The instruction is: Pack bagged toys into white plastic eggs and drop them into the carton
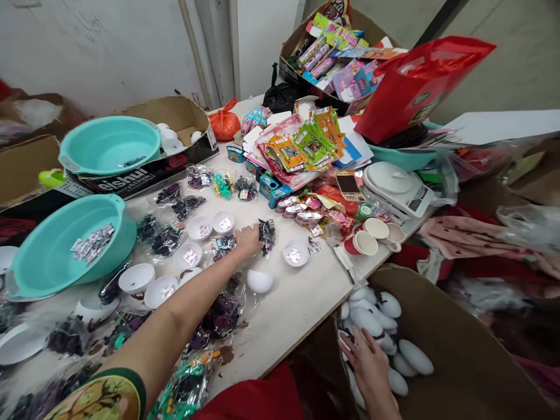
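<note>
In the head view, holds the left hand (248, 240) out over the white tabletop (284, 326), left of the kitchen scale (396, 184) and nearer than it, with fingers bent in, grasping a clear packet of dark pieces (267, 236). Lowers the right hand (365, 359) into a brown cardboard box (459, 344), on the near side of the scale, with fingers loosely spread and touching white plastic eggs (415, 357), gripping none visibly.

Around the left hand, left of the scale, shows white half-shells (259, 281), some holding small printed sachets (294, 255), among more clear packets. Farther left of the scale, shows a turquoise basin (48, 251) containing a heap of similar sachets, plus a second basin (111, 140) resting on an open carton (142, 178).

Just left of the scale, shows piled orange and green snack pouches (312, 146) beside little blue boxes (273, 189). Just in front of the scale, shows red-and-white paper cups (366, 243). Behind the scale, shows a red bag (420, 93) and a carton of colourful toy packages (291, 76).
</note>
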Tool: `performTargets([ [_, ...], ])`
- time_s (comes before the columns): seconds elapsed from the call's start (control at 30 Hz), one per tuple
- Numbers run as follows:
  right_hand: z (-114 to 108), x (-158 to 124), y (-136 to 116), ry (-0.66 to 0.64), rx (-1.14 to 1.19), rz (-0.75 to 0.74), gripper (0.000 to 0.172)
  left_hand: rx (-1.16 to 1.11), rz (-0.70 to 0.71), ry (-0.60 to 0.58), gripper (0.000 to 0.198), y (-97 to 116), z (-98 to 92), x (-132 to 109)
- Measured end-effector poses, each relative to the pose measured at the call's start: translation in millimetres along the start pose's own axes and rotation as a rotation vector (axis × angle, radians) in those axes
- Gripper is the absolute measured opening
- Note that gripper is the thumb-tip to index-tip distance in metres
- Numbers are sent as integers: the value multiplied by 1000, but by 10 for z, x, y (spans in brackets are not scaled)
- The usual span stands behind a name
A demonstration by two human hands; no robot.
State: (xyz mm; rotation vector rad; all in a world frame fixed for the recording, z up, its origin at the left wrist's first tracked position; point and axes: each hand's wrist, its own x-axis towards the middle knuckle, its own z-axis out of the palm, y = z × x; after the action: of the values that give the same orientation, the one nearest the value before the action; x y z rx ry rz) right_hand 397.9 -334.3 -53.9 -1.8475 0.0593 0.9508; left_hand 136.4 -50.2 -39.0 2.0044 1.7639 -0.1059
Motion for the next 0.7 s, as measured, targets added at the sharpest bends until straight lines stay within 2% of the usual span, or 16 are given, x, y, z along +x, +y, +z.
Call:
performTargets([
  [0.1,297,-294,-192,37,-172,-216,74,-27,-17,78,43,-61,-214,-69],
  [0.17,553,-538,-378,-25,-195,-437,72,-63,25,164,42,-80,-376,-255],
  [0.23,849,-764,-561,-196,-86,-680,82,-168,194,248,39,-53,-491,-558],
  [0.3,1153,-930,-683,-410,41,-803,101,-325,497,236,32,15,-527,-925],
  [0.37,1419,-1021,-716,-629,117,-702,100,-472,728,151,23,98,-490,-1274],
  [0.43,1618,-1059,-683,-729,160,-471,73,-577,767,124,19,153,-407,-1539],
  [0.47,1690,-1069,-655,-713,179,-367,58,-607,717,169,19,161,-357,-1634],
  [0.53,1788,-1097,-599,-560,239,-228,43,-632,594,295,29,141,-252,-1765],
  [0.63,1873,-1212,-495,-313,328,-102,42,-653,508,405,79,80,-115,-1869],
  [0.67,1893,-1273,-445,-277,344,-56,42,-671,487,432,85,70,-86,-1884],
  [0.7,1911,-1341,-386,-269,350,-12,42,-690,456,466,79,67,-72,-1889],
])
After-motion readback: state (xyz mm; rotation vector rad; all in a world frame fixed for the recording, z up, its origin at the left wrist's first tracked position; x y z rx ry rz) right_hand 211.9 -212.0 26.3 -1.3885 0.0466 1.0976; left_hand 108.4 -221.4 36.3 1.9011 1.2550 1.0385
